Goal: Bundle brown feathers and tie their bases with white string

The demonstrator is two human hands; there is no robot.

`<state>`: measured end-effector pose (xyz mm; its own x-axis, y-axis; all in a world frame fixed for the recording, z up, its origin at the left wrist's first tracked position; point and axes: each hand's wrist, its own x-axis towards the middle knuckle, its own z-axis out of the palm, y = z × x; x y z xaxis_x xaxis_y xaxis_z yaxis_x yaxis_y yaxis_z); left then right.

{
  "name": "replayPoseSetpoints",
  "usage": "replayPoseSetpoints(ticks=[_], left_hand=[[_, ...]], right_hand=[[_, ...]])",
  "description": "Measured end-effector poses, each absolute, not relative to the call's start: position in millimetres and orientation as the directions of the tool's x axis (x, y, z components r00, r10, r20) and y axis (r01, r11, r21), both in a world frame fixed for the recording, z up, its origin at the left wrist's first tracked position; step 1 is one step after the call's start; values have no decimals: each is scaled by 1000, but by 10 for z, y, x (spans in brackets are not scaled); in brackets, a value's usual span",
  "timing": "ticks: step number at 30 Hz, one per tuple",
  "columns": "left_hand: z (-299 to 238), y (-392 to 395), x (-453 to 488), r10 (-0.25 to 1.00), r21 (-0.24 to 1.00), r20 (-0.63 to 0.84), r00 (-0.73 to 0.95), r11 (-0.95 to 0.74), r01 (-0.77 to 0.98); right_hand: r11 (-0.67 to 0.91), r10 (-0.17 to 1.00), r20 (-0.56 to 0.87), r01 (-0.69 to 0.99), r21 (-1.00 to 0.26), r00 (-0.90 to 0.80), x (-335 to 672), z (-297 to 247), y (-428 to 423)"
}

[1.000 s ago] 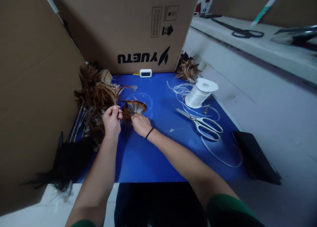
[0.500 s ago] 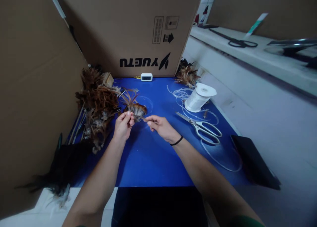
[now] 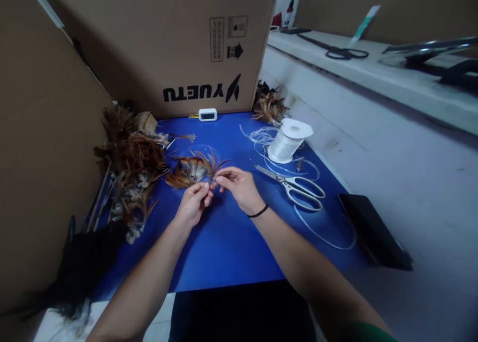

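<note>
My left hand (image 3: 194, 202) pinches the stems of a small fan of brown feathers (image 3: 190, 169) just above the blue mat (image 3: 224, 232). Right beside it, my right hand (image 3: 239, 185), with a black band on the wrist, pinches at the same bunch from the right. The fingertips of both hands meet at the base of the feathers. A big pile of brown feathers (image 3: 129, 158) lies to the left of my left hand.
Scissors (image 3: 295, 186) lie right of my right hand, beside a white spool of cord (image 3: 287, 142) with loose cord around it. A cardboard box (image 3: 168, 43) stands behind, cardboard walls the left. A small white clock (image 3: 207, 114), another feather clump (image 3: 269, 106), a black flat object (image 3: 373, 230).
My left hand has carried the feather bunch right and toward me, away from the pile. My right hand let go, moved right, then came back to pinch the bunch's base.
</note>
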<state>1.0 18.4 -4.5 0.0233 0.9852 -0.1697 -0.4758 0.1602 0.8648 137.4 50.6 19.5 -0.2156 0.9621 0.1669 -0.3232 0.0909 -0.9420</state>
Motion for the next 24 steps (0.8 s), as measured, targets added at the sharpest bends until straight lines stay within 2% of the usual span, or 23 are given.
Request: replayPoseSetpoints(ticks=[5,11,24], left_hand=[[-47,177,21,982,868,-183,37,180,-462],[-52,174,16,980,867,-193,41,190,-460],[-56,176,20,981,882,-188,34,184,-433]], right_hand=[[185,963,211,-157,-970,-167,1366,143,511],[336,934,327,38,-941,-140,1383,78,509],[460,878,438,84,-884,-192,1385,115,460]])
